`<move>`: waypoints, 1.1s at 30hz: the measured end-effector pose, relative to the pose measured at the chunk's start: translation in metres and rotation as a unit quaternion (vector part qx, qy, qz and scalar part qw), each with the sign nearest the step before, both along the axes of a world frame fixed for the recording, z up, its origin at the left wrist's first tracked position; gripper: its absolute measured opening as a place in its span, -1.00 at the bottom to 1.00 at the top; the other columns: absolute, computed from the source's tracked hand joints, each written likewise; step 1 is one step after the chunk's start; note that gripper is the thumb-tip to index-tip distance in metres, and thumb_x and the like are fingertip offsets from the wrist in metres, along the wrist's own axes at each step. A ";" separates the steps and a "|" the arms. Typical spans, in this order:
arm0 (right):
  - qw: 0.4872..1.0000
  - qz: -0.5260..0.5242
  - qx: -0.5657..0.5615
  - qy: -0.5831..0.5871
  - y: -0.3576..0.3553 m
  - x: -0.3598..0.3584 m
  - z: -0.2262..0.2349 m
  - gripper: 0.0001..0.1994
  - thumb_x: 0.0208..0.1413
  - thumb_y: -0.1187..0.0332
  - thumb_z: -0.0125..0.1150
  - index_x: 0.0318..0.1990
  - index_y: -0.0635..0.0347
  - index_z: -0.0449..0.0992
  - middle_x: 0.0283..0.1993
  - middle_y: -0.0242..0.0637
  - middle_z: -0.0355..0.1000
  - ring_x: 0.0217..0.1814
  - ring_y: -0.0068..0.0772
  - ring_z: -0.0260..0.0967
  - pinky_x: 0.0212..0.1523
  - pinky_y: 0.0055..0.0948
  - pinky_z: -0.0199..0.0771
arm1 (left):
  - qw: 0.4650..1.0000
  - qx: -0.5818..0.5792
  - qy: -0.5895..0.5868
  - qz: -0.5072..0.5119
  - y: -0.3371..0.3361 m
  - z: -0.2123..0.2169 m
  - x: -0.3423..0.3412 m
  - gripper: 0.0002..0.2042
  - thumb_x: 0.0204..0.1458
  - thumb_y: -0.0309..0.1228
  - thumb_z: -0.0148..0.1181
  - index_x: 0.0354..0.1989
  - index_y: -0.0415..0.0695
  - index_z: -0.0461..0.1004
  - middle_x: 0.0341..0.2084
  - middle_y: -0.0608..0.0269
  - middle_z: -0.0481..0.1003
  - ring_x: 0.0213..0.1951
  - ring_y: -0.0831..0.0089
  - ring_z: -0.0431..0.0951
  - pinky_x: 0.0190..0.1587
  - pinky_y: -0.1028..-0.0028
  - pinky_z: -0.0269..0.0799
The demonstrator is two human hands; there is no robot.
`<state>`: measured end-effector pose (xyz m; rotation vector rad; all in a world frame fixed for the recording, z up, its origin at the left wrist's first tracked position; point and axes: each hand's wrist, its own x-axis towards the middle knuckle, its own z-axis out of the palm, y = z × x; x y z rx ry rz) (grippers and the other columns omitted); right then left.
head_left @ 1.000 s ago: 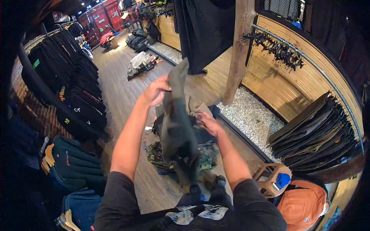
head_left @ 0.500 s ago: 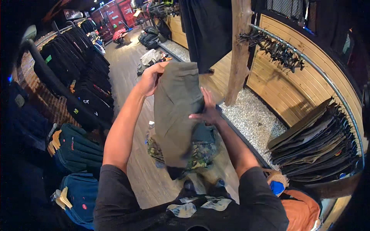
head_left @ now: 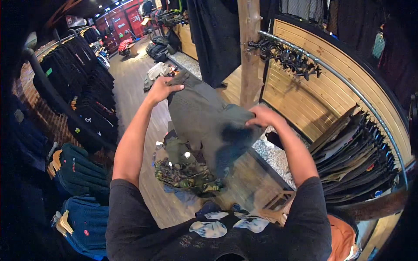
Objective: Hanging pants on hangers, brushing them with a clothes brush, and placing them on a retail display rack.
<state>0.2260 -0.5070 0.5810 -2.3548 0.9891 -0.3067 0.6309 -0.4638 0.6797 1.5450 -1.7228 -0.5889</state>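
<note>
My left hand (head_left: pixel 162 89) is closed on the waistband end of a pair of olive-green trousers (head_left: pixel 196 101), thumb on top. My right hand (head_left: pixel 263 116) pinches another edge of the same trousers farther right, so the cloth spreads between both hands. Its lower part is smeared by motion, and I cannot make out how the legs hang. Below the trousers, a pile of folded clothes with a camouflage garment (head_left: pixel 187 176) lies on the wooden floor in front of my feet, partly covered by the hanging cloth.
Dark garments (head_left: pixel 87 91) hang along a rail at the left, with green sweatshirts (head_left: pixel 80 163) on wooden hangers nearer. At right, a curved metal rail (head_left: pixel 344 78) bears black hangers and trousers (head_left: pixel 352 161). A wooden post (head_left: pixel 250 56) stands ahead; more clothes (head_left: pixel 157 71) lie farther off.
The trousers have gone from a narrow folded shape to spread wide. My right hand has moved right and now grips an edge, where before it lay flat against the cloth.
</note>
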 end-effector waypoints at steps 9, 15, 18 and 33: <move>0.878 -0.278 -0.387 -0.049 0.010 -0.036 0.049 -0.85 -0.02 0.28 0.18 -0.32 0.07 0.57 -0.33 -0.09 0.51 -0.22 0.06 0.46 -0.23 -0.11 0.46 | 0.936 -0.322 0.075 0.124 -0.015 -0.015 -0.089 -0.78 0.04 -0.40 0.23 -0.19 -0.26 0.50 -0.40 0.01 0.57 -0.36 0.22 0.54 -0.19 0.36 0.40; 0.956 -0.196 -0.099 0.196 0.002 -0.091 -0.107 -0.86 -0.03 0.33 0.15 -0.33 -0.03 0.62 -0.29 -0.07 0.52 -0.16 0.03 0.47 -0.14 -0.12 0.48 | 0.975 0.092 -0.040 -0.197 -0.055 -0.236 -0.053 -0.71 -0.12 -0.56 0.20 -0.15 -0.23 0.46 -0.29 0.09 0.54 -0.17 0.34 0.51 -0.09 0.35 0.39; 0.930 -0.315 -0.138 0.133 0.005 -0.108 -0.096 -0.84 0.02 0.27 0.20 -0.25 -0.03 0.62 -0.28 -0.06 0.52 -0.15 0.06 0.45 -0.12 -0.07 0.44 | 0.958 0.159 0.134 -0.197 -0.062 -0.212 -0.092 -0.66 0.04 -0.46 0.25 0.01 -0.23 0.43 -0.20 0.31 0.53 -0.15 0.48 0.46 -0.03 0.44 0.38; 0.935 -0.349 -0.042 -0.049 0.018 -0.122 0.015 -0.60 -0.09 0.15 0.41 -0.21 0.30 0.56 -0.40 -0.20 0.53 -0.38 -0.32 0.42 -0.25 -0.35 0.40 | 0.946 0.045 0.265 -0.183 -0.172 -0.150 -0.066 -0.79 0.20 -0.30 0.12 -0.43 -0.13 0.43 -0.52 0.57 0.35 -0.41 0.73 0.27 -0.33 0.63 0.22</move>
